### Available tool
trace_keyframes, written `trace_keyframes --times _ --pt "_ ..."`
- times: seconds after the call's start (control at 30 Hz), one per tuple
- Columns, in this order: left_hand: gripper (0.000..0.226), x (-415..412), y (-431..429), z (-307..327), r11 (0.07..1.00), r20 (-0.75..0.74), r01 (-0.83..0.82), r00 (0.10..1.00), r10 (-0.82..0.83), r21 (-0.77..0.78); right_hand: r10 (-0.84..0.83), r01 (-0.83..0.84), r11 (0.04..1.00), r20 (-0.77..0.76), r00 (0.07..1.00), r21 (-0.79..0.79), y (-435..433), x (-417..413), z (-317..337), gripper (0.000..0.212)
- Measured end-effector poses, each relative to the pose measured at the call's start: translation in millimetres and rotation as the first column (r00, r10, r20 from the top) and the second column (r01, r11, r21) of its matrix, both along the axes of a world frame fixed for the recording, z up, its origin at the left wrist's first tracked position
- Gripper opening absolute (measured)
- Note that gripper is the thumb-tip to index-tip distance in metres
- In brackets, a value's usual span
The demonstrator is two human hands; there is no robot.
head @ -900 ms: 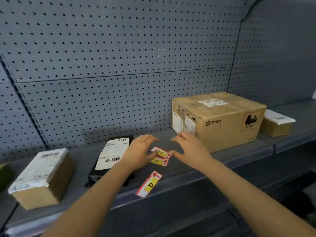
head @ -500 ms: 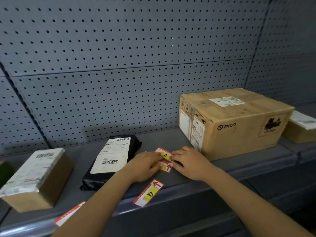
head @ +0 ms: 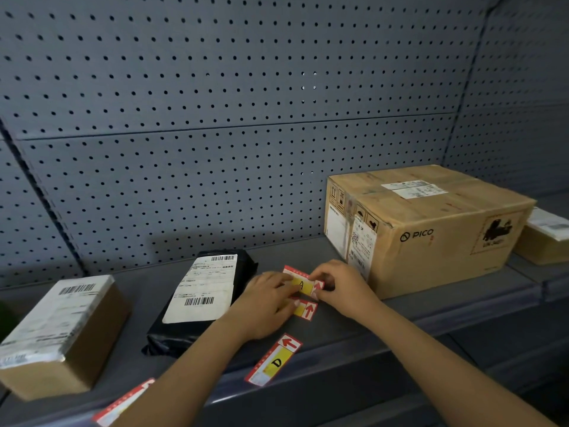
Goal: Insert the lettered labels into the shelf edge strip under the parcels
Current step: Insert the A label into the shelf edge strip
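On the grey shelf (head: 431,306): two bare hands meet over label A (head: 303,285), a red-bordered card with a yellow field, between a black bag and a large carton.
Right hand (head: 341,288): fingers curled, pinching the arrow end of label A.
Left hand (head: 264,306): fingertips cover the card's other end; whether they pinch it or only press on it cannot be told.
Second label (head: 308,310): flat on the shelf just in front of label A, red arrow pointing away from the camera, its letter hidden under the same hand.
Label D (head: 275,362): lying slantwise near the shelf front, its lower end over the shelf edge strip (head: 323,392), apart from both hands.
Fourth label (head: 123,405): at the lower left on the front edge, partly behind the left forearm, letter not readable.
PICO carton (head: 431,235): standing on the shelf just beside the right hand.
Black bag parcel (head: 203,300): lying flat with a white barcode sticker on top, close beside the left hand.
Small boxes: one at the far left (head: 58,334), one at the far right (head: 545,238) behind the carton's corner.
Backdrop: grey pegboard (head: 246,118).
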State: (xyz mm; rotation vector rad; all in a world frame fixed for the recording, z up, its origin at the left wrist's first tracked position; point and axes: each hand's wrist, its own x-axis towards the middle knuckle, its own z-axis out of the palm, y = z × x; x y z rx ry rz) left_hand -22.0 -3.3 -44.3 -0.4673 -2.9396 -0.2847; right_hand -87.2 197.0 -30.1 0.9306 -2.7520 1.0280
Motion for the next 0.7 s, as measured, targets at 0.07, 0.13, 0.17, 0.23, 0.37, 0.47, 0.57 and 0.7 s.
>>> trace_keyframes --times 0.07,0.13,0.17,0.23,0.37,0.47,0.57,0.7 --pt "0.051 -0.6 -0.1 2.6 0.999 -0.121 -0.013 0.993 0.018 0.038 -0.014 0.018 0.996 0.040 0.999 -0.088 -1.4 1.0 -0.5 0.027" --pt "0.059 -1.0 0.1 5.8 0.996 -0.225 -0.027 0.973 0.045 0.081 -0.032 0.040 0.987 0.054 0.998 -0.157 -0.8 1.3 1.2 0.030" --pt "0.059 -1.6 -0.4 6.9 0.996 -0.261 -0.028 0.964 0.051 0.089 -0.039 0.049 0.981 0.059 0.998 -0.186 0.1 1.7 3.1 0.031" --pt "0.058 -3.2 -1.6 7.7 0.996 -0.321 -0.023 0.946 0.050 0.088 -0.043 0.061 0.967 0.075 0.996 -0.249 2.7 3.8 9.9 0.031" --pt "0.065 -5.8 -3.0 13.7 0.999 -0.451 -0.019 0.892 0.031 0.031 0.014 0.037 0.921 0.130 0.991 -0.387 7.6 9.2 30.4 0.030" --pt "0.054 -8.7 -4.8 22.4 1.000 -0.609 -0.010 0.793 0.013 0.008 0.080 0.000 0.902 0.167 0.983 -0.431 10.7 13.3 45.6 0.029" --pt "0.035 -10.2 -10.9 32.9 1.000 -0.712 0.012 0.702 -0.022 -0.020 0.125 -0.033 0.892 0.177 0.976 -0.450 12.2 15.5 54.4 0.030" --pt "0.039 -10.5 -18.0 40.3 0.998 -0.708 0.005 0.705 -0.044 -0.057 0.073 -0.051 0.937 0.050 0.996 -0.346 7.6 19.6 58.6 0.039"
